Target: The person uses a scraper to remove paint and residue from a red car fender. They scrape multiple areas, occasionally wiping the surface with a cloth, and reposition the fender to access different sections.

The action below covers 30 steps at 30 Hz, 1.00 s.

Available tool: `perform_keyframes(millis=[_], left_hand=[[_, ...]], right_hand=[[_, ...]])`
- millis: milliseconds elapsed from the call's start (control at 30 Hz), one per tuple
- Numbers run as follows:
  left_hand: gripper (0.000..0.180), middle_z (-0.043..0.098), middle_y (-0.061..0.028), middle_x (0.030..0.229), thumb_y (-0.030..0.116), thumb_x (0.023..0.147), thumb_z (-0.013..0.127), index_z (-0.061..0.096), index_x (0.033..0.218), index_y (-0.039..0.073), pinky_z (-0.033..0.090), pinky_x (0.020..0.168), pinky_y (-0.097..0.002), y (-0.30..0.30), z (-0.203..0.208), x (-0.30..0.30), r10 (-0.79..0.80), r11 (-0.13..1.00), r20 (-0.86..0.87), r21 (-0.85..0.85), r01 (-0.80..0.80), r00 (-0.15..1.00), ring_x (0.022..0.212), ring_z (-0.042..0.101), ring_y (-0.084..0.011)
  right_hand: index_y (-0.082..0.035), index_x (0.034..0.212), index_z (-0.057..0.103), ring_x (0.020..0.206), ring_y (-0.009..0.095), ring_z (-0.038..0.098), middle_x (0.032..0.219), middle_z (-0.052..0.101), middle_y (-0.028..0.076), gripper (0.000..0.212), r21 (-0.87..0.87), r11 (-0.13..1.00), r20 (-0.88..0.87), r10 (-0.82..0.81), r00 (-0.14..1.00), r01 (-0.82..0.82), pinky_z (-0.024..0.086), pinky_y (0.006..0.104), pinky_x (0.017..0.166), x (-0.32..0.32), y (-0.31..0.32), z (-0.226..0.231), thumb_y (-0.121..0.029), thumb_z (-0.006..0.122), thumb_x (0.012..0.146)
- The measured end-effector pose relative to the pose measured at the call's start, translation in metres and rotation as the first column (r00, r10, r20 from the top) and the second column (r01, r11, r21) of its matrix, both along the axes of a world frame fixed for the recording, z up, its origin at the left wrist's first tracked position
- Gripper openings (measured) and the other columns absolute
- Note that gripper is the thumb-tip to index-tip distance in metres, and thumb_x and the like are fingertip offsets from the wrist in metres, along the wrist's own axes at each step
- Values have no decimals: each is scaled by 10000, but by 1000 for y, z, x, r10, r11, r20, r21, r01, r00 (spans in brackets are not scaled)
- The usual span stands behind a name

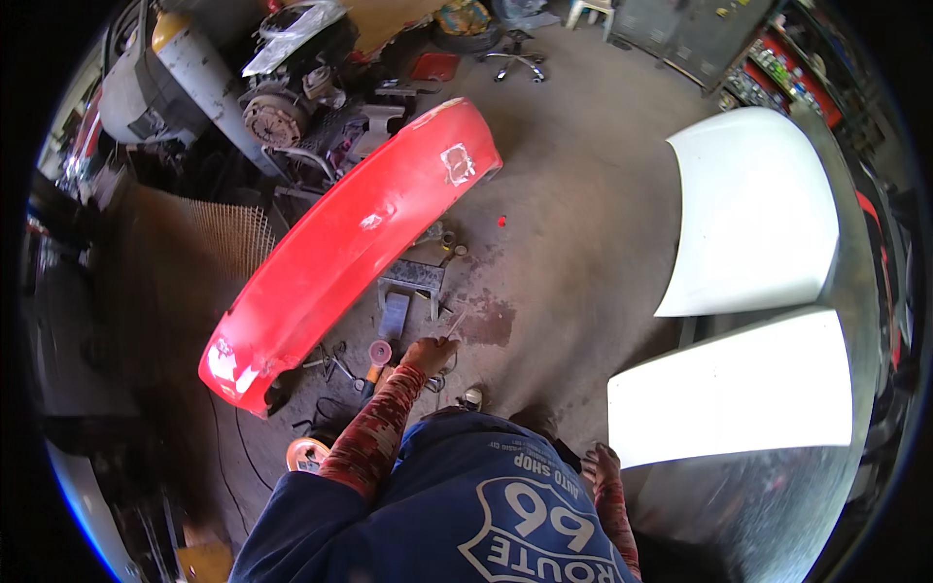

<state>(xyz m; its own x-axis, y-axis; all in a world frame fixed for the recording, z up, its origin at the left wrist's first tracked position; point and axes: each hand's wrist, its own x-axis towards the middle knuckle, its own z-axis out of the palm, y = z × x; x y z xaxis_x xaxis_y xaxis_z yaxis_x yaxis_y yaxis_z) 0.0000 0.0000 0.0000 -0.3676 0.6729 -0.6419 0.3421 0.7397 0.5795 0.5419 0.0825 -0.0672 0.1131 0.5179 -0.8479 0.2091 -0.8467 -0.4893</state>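
The left hand (428, 357) is closed around a slim, pale, stick-like tool (456, 325), located near the long, glossy red car bumper (360, 233). The right hand (601, 462) is partly curled beside the lower flat white panel (739, 389); contact or grip cannot be told. A low grey stand (416, 276), blue rectangular block (394, 317) and round pink disc (380, 353) obstruct the floor (573, 233) between.

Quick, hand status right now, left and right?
Left hand: closed, holding a thin stick-like item.
Right hand: near the lower white panel; whether open or closed cannot be told.
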Motion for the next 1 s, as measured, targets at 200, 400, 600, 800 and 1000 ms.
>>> perform_keyframes(millis=[200,400,600,800,1000], left_hand=[[649,753,-159,1057,606,881,655,725,1185,36,547,848,-419,-43,-105,-4,420,902,5,-115,-417,907,977,709,-297],[666,705,-167,994,536,890,692,659,1269,-11,533,659,-405,-110,-101,89,807,436,-94,-571,-696,583,779,673,-265],[631,704,-307,1189,486,894,524,721,1140,-61,522,966,-466,17,-40,170,921,224,-149,-555,-801,360,1159,689,-390],[633,734,-309,993,517,906,521,722,1087,-56,563,876,-512,86,-12,154,832,348,-272,-422,-837,483,1001,732,-424],[475,644,-159,760,419,909,692,596,1101,-4,534,515,-465,72,7,156,973,-197,20,-451,-871,-230,588,669,-306]], right_hand=[[-159,1348,598,850,242,721,1117,720,90,425,-34,933,1,358,934,-357,537,390,669,-44,153,-20,-346,656,972],[-150,1376,579,885,290,709,1172,709,97,476,-79,636,-53,766,640,-768,530,484,713,-16,309,-30,-414,622,982],[-140,1377,565,877,307,702,1154,693,111,448,-273,547,29,827,562,-791,529,490,707,-62,519,-54,-384,591,1002],[-138,1233,608,745,225,665,965,679,76,293,25,565,238,798,554,-825,511,413,618,-271,658,-47,-330,607,1012],[-163,1345,598,807,155,666,1134,698,28,418,62,218,101,969,224,-974,491,335,637,-502,573,1,-372,683,993]])
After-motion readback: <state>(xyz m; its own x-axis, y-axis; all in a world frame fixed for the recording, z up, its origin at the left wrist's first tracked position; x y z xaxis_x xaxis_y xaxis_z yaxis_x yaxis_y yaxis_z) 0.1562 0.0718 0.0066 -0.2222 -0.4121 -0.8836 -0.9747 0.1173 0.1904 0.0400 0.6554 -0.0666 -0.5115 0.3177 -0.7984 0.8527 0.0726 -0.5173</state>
